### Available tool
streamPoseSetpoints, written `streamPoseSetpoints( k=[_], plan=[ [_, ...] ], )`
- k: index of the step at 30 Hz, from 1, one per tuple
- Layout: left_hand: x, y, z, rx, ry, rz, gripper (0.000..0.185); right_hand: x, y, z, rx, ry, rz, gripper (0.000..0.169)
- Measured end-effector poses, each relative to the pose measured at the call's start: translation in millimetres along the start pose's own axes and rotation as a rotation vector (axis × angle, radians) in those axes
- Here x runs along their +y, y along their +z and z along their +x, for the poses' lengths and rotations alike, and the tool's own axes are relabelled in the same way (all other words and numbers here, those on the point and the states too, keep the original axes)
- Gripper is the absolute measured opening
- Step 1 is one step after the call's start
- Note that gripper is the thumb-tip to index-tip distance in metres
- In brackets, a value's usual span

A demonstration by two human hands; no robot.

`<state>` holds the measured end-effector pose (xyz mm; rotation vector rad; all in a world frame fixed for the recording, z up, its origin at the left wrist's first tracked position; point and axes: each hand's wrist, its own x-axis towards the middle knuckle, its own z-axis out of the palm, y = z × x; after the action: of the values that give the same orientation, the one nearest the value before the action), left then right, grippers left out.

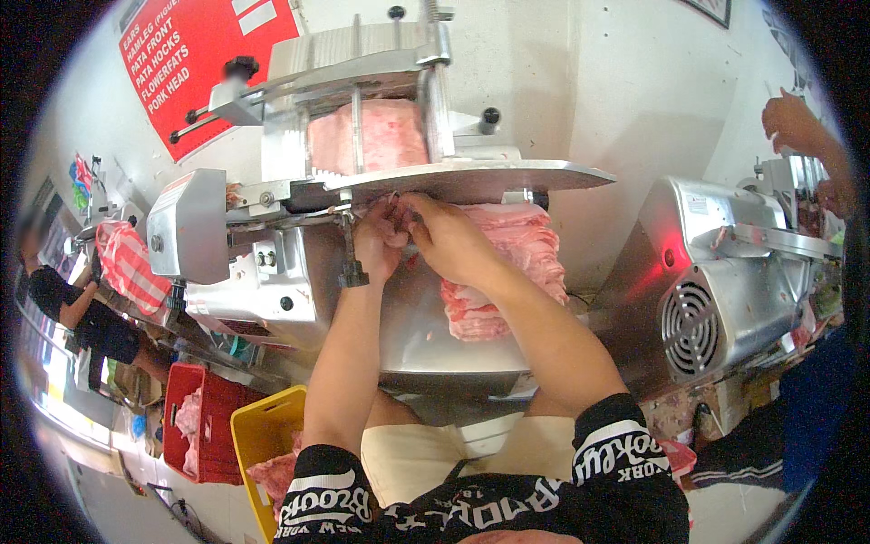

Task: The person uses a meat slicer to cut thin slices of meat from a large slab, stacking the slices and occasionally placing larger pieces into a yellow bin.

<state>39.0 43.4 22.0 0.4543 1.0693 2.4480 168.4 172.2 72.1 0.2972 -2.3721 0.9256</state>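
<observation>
My left hand (378, 234) and my right hand (452, 238) meet just below the blade edge (489, 178) of a metal meat slicer (255, 289). Their fingers are bent close together, and whatever may lie between them is too small and hidden to tell. Above the blade, a block of pale pink meat (391, 136) sits in the slicer's carriage, behind upright metal rods. Under my right forearm, a thick stack of thin meat slices (510, 262) rests on the metal receiving surface (425, 347), partly covered by the arm.
A second slicer (720, 272) stands at right, with another person's hand (792, 126) above it. Below left are a red crate (211, 428) and a yellow crate (272, 401), both holding meat. A person in dark clothing (102, 326) stands far left near striped meat (132, 262). A black knob (353, 274) projects beside my left wrist.
</observation>
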Motion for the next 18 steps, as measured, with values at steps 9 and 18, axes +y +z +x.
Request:
streamPoseSetpoints(
  k=[9, 18],
  plan=[
    [-1.0, 8.3, -11.9, 0.120, -0.002, 0.668, 0.038, -4.7, -24.3, -4.1, -0.044, 0.083, 0.095, 0.031],
    [-26.4, 137.5, -76.7, -0.383, 1.078, 1.775, 0.054, -14.7, -100.8, -63.3, 0.451, 0.122, 0.233, 0.022]
  ],
)
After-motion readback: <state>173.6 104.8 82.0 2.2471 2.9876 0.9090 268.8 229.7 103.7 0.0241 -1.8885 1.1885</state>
